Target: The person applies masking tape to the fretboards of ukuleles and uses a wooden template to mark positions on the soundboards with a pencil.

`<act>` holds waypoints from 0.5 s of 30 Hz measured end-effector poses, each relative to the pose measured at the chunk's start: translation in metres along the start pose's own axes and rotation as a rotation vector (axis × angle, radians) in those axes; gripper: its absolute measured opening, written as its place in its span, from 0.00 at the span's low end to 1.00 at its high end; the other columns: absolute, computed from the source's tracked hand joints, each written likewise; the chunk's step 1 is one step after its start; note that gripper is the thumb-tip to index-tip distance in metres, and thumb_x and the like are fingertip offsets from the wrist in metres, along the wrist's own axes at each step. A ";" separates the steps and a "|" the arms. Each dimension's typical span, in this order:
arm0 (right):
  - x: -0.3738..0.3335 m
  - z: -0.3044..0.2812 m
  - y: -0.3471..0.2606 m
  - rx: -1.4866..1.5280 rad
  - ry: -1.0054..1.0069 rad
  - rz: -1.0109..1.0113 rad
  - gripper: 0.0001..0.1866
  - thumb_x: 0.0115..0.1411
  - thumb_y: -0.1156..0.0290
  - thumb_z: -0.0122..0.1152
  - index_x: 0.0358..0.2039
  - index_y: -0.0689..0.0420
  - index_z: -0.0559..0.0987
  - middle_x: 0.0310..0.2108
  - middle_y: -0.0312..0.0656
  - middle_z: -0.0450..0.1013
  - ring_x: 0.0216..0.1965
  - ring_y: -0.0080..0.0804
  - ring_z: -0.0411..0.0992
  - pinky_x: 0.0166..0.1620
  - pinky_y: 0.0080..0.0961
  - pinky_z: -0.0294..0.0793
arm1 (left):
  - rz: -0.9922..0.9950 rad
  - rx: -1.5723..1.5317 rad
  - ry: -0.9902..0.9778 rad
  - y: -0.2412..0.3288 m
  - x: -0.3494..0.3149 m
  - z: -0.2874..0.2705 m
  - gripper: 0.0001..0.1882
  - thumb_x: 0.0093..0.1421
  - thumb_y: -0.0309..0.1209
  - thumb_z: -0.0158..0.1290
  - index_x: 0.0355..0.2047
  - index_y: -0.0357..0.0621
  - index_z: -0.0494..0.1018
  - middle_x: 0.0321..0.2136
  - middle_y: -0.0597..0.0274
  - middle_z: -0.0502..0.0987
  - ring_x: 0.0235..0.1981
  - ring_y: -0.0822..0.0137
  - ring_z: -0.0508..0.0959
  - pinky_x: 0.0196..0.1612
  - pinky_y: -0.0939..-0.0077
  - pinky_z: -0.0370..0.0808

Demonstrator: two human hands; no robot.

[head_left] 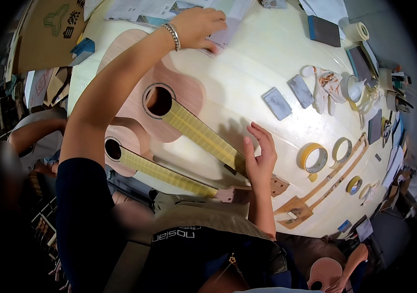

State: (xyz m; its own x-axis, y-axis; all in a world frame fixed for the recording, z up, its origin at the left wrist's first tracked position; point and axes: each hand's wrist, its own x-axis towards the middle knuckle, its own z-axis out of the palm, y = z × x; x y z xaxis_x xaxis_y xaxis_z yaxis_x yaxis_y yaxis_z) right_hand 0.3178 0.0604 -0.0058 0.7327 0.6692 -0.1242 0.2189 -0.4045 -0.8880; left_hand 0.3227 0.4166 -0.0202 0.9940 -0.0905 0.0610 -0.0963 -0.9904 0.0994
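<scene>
My left hand [199, 28] reaches to the far side of the table, its thumb apart from its loosely bent fingers. It hovers at the near edge of a printed paper sheet [142, 10], and I see nothing held in it. My left forearm crosses above a pale unfinished guitar [184, 93], whose neck is covered in yellow masking tape [201, 132]. At the headstock end of that neck is my right hand [261, 158], fingers stretched and empty; whether it touches the neck I cannot tell. Closer to me lies a smaller unfinished guitar [135, 134] with a similarly taped neck.
Two grey sanding blocks [277, 103] and a stained cloth glove [329, 88] lie to the right. Nearer are tape rolls [313, 157] and a long wooden jig [294, 212]. Other people sit at left and lower right; one holds a small instrument body [324, 272].
</scene>
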 end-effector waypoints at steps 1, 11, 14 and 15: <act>0.000 0.000 0.000 0.004 -0.001 -0.005 0.13 0.57 0.71 0.59 0.43 0.58 0.78 0.46 0.48 0.72 0.48 0.43 0.71 0.51 0.31 0.68 | 0.097 -0.005 0.041 0.003 -0.005 0.002 0.18 0.49 0.39 0.59 0.38 0.46 0.71 0.46 0.61 0.71 0.39 0.58 0.75 0.40 0.64 0.74; 0.000 0.000 -0.004 -0.008 -0.007 0.040 0.12 0.58 0.70 0.58 0.43 0.58 0.78 0.44 0.49 0.73 0.47 0.43 0.72 0.50 0.30 0.68 | 0.210 0.122 -0.011 -0.010 -0.008 -0.005 0.06 0.54 0.28 0.53 0.32 0.40 0.72 0.44 0.61 0.69 0.30 0.61 0.77 0.33 0.69 0.77; 0.000 0.001 -0.003 -0.013 -0.012 0.041 0.12 0.58 0.71 0.58 0.43 0.59 0.77 0.44 0.49 0.74 0.47 0.43 0.72 0.50 0.30 0.68 | 0.199 0.240 -0.110 -0.014 -0.008 -0.002 0.06 0.54 0.29 0.53 0.30 0.39 0.73 0.40 0.61 0.71 0.29 0.62 0.77 0.32 0.69 0.76; 0.000 0.001 -0.003 -0.012 -0.012 0.045 0.12 0.58 0.71 0.58 0.43 0.59 0.77 0.43 0.49 0.74 0.46 0.43 0.72 0.50 0.30 0.68 | 0.234 0.300 -0.148 -0.012 -0.008 -0.005 0.07 0.54 0.29 0.53 0.31 0.38 0.73 0.38 0.62 0.72 0.28 0.63 0.77 0.32 0.68 0.76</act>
State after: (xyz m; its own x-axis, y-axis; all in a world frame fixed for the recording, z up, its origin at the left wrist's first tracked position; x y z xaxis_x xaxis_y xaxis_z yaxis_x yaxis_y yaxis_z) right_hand 0.3164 0.0622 -0.0037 0.7339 0.6578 -0.1696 0.1934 -0.4417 -0.8761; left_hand 0.3157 0.4297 -0.0167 0.9457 -0.3098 -0.0986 -0.3237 -0.9257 -0.1957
